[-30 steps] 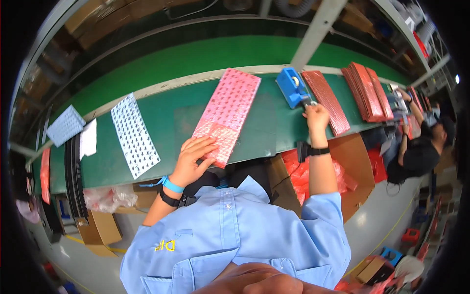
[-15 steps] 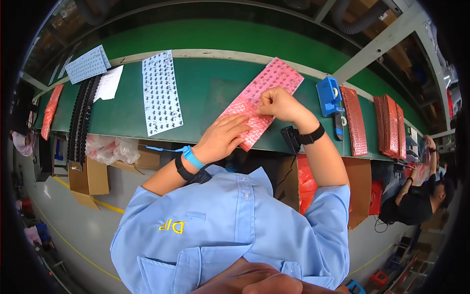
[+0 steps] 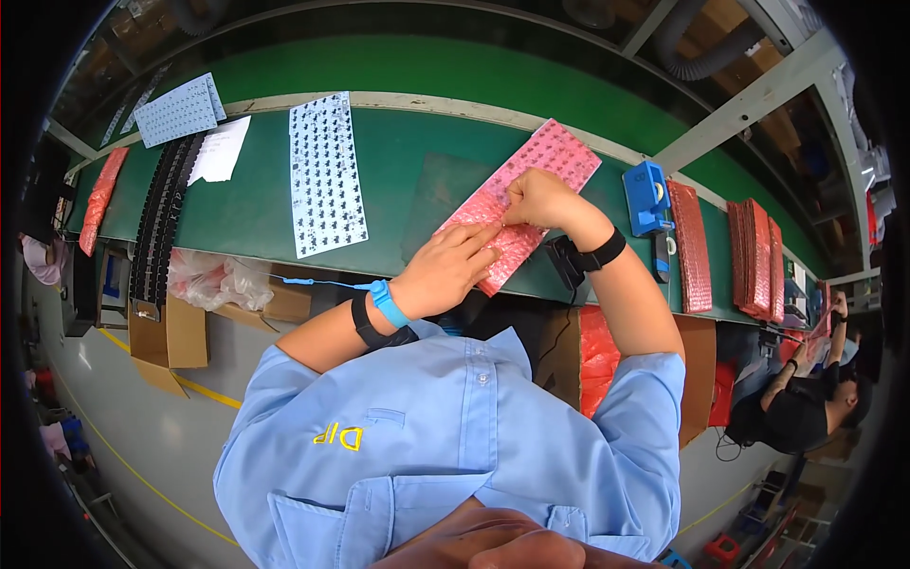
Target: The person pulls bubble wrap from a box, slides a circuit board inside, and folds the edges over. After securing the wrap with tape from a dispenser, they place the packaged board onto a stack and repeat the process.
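A pink bubble-wrap bag [image 3: 502, 248] lies slantwise on the green bench, with a key-patterned circuit board [image 3: 553, 156] showing through its far part. My left hand [image 3: 445, 270] rests flat across the near end of the bag, fingers stretched out. Beside it, my right hand [image 3: 542, 199] pinches thumb and finger together at the bag's surface; whatever is between the fingertips is too small to make out. To the left lies a bare white circuit board [image 3: 327, 180] dotted with black marks, touched by neither hand.
Right of the bag stands a blue tape dispenser [image 3: 647, 194], then pink bubble-wrapped packs [image 3: 692, 247] and a stack of several more [image 3: 752, 256]. At left are black strips [image 3: 161, 223], paper [image 3: 223, 152], pale boards [image 3: 178, 112] and a pink pack [image 3: 101, 201]. A co-worker [image 3: 796, 403] sits far right.
The bench shifts slightly in view. My right hand's pinched fingers have come down closer to my left fingertips on the bag; the left hand stays on the wrap.
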The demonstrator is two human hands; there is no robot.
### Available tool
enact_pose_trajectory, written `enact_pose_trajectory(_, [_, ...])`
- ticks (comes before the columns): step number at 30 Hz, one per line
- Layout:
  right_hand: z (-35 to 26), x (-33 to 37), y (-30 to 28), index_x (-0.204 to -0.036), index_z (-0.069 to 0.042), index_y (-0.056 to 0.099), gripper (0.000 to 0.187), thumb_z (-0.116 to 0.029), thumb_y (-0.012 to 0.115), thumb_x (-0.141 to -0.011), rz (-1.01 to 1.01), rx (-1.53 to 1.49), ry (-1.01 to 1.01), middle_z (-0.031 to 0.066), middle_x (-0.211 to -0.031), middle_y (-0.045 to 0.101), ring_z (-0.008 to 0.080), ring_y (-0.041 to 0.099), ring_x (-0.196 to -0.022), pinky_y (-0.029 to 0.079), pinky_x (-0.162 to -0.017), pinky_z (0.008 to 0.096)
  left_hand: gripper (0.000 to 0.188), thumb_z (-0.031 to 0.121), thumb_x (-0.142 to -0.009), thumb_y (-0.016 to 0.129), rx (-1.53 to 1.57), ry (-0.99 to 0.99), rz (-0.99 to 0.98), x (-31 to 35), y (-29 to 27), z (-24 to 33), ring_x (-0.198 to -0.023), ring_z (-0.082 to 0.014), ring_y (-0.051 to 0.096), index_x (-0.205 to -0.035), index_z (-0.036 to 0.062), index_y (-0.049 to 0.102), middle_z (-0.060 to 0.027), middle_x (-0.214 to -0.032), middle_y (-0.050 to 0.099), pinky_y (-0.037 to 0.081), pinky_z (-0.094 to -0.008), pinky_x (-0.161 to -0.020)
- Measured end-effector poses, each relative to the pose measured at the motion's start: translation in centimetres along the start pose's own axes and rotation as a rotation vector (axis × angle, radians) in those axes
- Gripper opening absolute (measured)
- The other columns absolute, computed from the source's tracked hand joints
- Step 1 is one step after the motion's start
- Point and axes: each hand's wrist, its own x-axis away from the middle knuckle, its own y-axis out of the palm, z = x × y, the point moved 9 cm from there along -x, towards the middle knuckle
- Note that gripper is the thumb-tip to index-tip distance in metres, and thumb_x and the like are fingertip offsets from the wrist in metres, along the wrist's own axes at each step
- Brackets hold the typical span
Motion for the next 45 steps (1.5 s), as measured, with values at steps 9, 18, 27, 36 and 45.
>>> enact_pose_trajectory(9, [0.8,-0.1,-2.4,-0.077,-0.001,0.069,0.050,-0.048,0.081,-0.065,-0.191,0.469,0.299,0.0128,-0.082,0.071,0.0278,0.069,-0.080,0.052,-0.072,0.0405,0.031,0.018,-0.085,0.061,0.004,-0.012,-0.023,-0.1,0.1,-0.3,-0.120,-0.0295,0.046,-0.114,0.0058,0.057,-0.0127,-0.135,0.049,0.039,-0.0413,-0.101])
enact_pose_trajectory(18, [13.5,-1.4,-12.6,-0.098,0.002,0.069,0.062,-0.051,0.080,-0.068,0.602,0.278,0.331,0.0195,-0.095,0.069,0.0340,0.066,-0.090,0.051,-0.080,0.0420,0.057,0.027,-0.072,0.076,0.065,0.031,-0.043,0.1,-0.7,0.1,-0.122,-0.0325,0.045,-0.120,0.0045,0.055,-0.0130,-0.141,0.045,0.038,-0.0430,-0.102])
enact_pose_trajectory(27, [13.0,-1.3,-11.4,-0.121,0.000,0.060,0.066,-0.050,0.071,-0.081,0.168,-0.598,0.304,0.0104,-0.107,0.065,0.0199,0.063,-0.090,0.053,-0.079,0.0372,0.069,0.024,-0.066,0.081,0.109,-0.020,0.070,0.9,-0.6,0.1,-0.122,-0.0339,0.046,-0.126,0.0059,0.051,-0.0144,-0.140,0.046,0.039,-0.0443,-0.103])
enact_pose_trajectory(36, [5.7,7.0,-12.6,-0.126,-0.004,0.054,0.049,-0.037,0.062,-0.091,-0.155,-0.954,-0.163,0.0103,-0.101,0.066,0.0139,0.066,-0.079,0.055,-0.060,0.0268,0.053,0.021,-0.082,0.068,0.358,-0.040,0.193,2.8,-5.9,-2.3,-0.114,-0.0325,0.055,-0.128,0.0036,0.049,-0.0151,-0.129,0.056,0.042,-0.0407,-0.101])
enact_pose_trajectory(45, [8.4,3.9,-10.3,-0.119,-0.001,0.056,0.038,-0.023,0.066,-0.090,-0.044,-0.547,0.289,0.0046,-0.067,0.066,0.0125,0.061,-0.050,0.050,-0.047,0.0232,0.044,0.036,-0.102,0.044,1.456,-0.611,0.326,5.3,-1.1,-8.6,-0.117,-0.0189,0.056,-0.129,0.0022,0.049,-0.0075,-0.125,0.059,0.045,-0.0366,-0.098])
